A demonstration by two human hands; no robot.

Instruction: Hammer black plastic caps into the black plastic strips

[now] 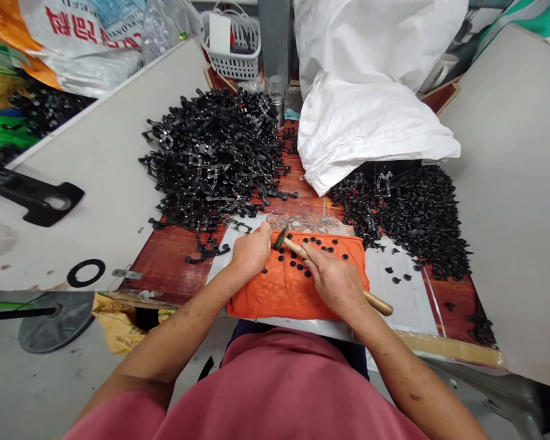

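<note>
My right hand (337, 278) is wrapped around the wooden handle of a small hammer (294, 245), whose dark metal head points toward my left hand. My left hand (251, 252) is closed, its fingertips close beside the hammer head; whatever they pinch is hidden. Both hands are over an orange cloth (279, 299) spread on the work surface. Scattered on the cloth are several small round black plastic pieces (293, 263). A speckled stone slab (311, 225) shows along the cloth's far edge.
A large heap of black plastic clip parts (211, 153) lies at the back left of the red-brown table (183, 269). Small pointed black pieces (426, 220) are piled at the right, under a white sack (371, 116). Pale panels (508, 201) flank both sides. A white basket (233, 61) stands behind.
</note>
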